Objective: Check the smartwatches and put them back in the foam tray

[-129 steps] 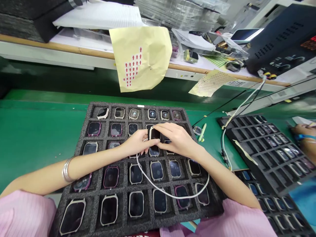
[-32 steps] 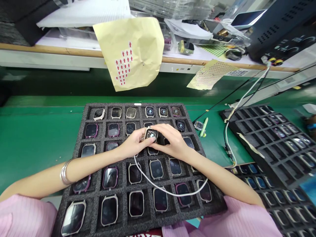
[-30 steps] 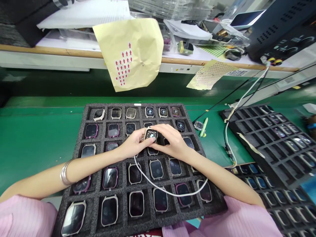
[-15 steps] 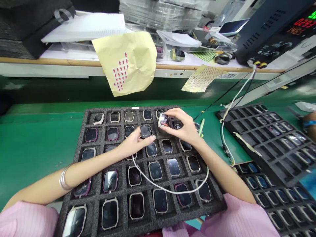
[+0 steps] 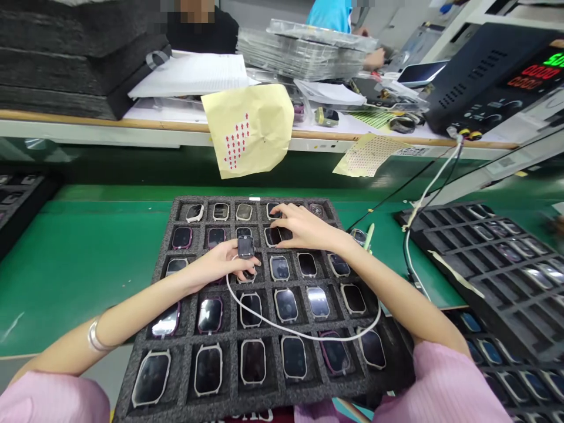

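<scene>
My left hand point(image 5: 235, 258) pinches a small black square charging block point(image 5: 245, 247) with a white cable point(image 5: 282, 330) looping right across the foam tray point(image 5: 211, 396). Below its fingers a smartwatch is partly covered. My right hand point(image 5: 297, 228) is spread over the upper middle compartments, thumb and forefinger apart beside a dark-screened smartwatch point(image 5: 272, 237) lying in its slot. Whether the fingertips touch that watch is unclear. Strapless smartwatches with silver or purple cases, such as one silver watch point(image 5: 252, 361), fill most visible compartments. My right hand hides some slots.
Another foam tray point(image 5: 467, 252) with watches sits at right, above more watches. A power supply point(image 5: 489, 82) stands on the shelf, wires hanging down. Yellow paper point(image 5: 251, 132) hangs from the shelf edge. Black foam stacks point(image 5: 70, 59) are at upper left. People are behind the shelf.
My right hand has let go of the smartwatch it held and moved left to another slot. My left hand has shifted down-left with the charging block. The power supply's red digits now read zeros.
</scene>
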{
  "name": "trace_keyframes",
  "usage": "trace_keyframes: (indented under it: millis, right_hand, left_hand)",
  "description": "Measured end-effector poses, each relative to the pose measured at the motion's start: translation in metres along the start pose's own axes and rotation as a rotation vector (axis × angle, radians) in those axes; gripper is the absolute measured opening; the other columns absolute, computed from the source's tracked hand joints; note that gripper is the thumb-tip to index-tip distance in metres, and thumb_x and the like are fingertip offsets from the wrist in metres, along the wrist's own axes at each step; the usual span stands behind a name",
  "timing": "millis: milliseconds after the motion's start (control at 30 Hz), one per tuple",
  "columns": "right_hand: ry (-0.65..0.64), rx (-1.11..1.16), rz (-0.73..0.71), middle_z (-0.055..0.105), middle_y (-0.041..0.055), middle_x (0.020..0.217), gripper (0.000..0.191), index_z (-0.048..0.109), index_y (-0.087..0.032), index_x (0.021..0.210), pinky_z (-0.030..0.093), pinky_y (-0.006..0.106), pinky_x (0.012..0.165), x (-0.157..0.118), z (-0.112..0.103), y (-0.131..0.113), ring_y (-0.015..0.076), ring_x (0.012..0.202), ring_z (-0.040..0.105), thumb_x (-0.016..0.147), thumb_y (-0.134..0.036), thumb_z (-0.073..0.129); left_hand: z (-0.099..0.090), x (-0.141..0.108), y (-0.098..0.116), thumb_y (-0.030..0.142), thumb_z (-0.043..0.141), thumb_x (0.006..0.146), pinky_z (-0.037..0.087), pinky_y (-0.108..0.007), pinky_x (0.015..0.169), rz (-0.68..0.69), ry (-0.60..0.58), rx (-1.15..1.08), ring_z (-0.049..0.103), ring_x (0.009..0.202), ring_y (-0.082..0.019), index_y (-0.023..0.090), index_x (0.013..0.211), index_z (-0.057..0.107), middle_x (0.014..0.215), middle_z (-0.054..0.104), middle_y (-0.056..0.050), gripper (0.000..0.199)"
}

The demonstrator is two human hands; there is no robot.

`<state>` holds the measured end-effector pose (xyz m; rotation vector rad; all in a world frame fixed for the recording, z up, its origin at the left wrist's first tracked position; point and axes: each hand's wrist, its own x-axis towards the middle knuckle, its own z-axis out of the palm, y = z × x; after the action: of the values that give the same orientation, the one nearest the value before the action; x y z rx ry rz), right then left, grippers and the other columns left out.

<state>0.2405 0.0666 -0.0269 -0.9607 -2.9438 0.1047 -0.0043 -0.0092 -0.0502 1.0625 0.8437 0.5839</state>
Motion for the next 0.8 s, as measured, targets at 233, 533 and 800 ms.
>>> trace_keyframes:
  millis: [233, 533, 800]
  right_hand:
    - [0.238, 0.216, 0.097, 0.059, 0.0159, 0.121, 0.029, 0.065, -0.015, 0.095, 0.049, 0.05, 0.091, -0.002, -0.014, -0.008, 0.033, 0.111, 0.059, 0.072, -0.028, 0.079]
    - [0.165, 0.301, -0.049, 0.069, 0.0112, 0.104, 0.034, 0.059, -0.013, 0.11, 0.049, 0.044, 0.086, 0.017, 0.002, -0.061, 0.0278, 0.095, 0.064, 0.08, -0.024, 0.072]
    - [0.326, 0.273, -0.085, 0.069, 0.0131, 0.106, 0.031, 0.058, -0.013, 0.113, 0.051, 0.042, 0.083, 0.014, 0.018, -0.064, 0.0274, 0.097, 0.065, 0.085, -0.025, 0.066]
  left_hand:
    - [-0.001, 0.003, -0.005, 0.02, 0.075, 0.074, 0.054, -0.029, 0.068, 0.026, 0.005, -0.132, 0.066, 0.087, -0.02, 0.01, 0.102, 0.057, 0.108, 0.067, -0.018, 0.035]
    - [0.001, 0.006, -0.008, 0.029, 0.075, 0.076, 0.055, -0.028, 0.067, 0.075, 0.007, -0.114, 0.066, 0.075, -0.016, 0.01, 0.101, 0.056, 0.083, 0.068, -0.007, 0.037]
    - [0.0, 0.007, -0.015, 0.046, 0.068, 0.081, 0.054, -0.026, 0.057, 0.12, 0.034, -0.089, 0.066, 0.059, -0.015, 0.011, 0.1, 0.049, 0.065, 0.067, -0.004, 0.044]
